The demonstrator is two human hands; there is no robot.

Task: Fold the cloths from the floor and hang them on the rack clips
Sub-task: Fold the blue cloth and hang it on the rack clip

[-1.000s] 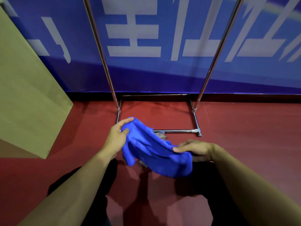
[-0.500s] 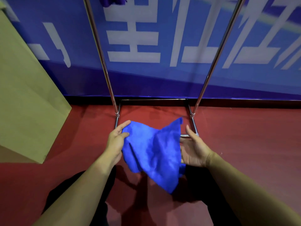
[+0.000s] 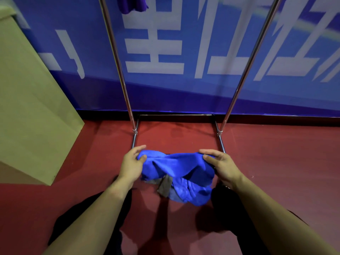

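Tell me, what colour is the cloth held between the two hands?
Bright blue cloth, plain, no pattern; seen best in the head view.

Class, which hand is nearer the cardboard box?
Left. The left hand grips the blue cloth on the side toward the box; the right hand grips its far end.

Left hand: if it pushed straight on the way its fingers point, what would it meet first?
Likely the chrome rack's base bar, just beyond the left hand gripping the blue cloth; depth is uncertain.
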